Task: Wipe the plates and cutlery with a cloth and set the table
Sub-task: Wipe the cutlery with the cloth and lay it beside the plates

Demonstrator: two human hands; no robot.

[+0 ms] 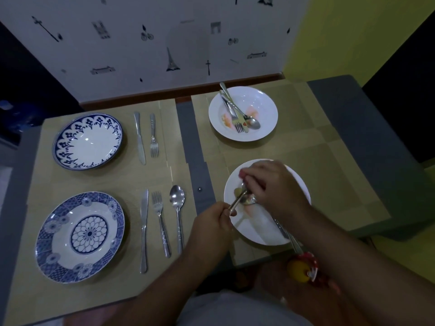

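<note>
Four plates are sitting on the worktop (190, 149). The two blue-patterned plates (87, 142) on the left side are already standing with clean cutlery laid beside them. The far white plate (266, 102) is carrying a pile of cutlery and what look like pinkish smears, so it is judged to be awaiting wiping.

Work is proceeding over the near white plate (259, 236). The left hand (211, 220) is holding a spoon (247, 200) by the end of its handle, with the fingers (226, 214) curled round it. The spoon is lying just above the plate's left half, bowl pointing away from the person. The right hand (268, 184) is hanging over the bowl end, its fingers (249, 180) bunched and curling down onto the spoon. No cloth is showing plainly; whether one is sitting under those fingers cannot be told.

Another piece of cutlery (283, 231) is lying on the plate, passing under the right forearm.

Handling judgement: the spoon is looking stiff, light and smooth, likely slippery, so pinching the handle end while rubbing the bowl is suiting it. The plates are appearing glazed and breakable; gripping them at the rim with both hands is advisable.
</note>
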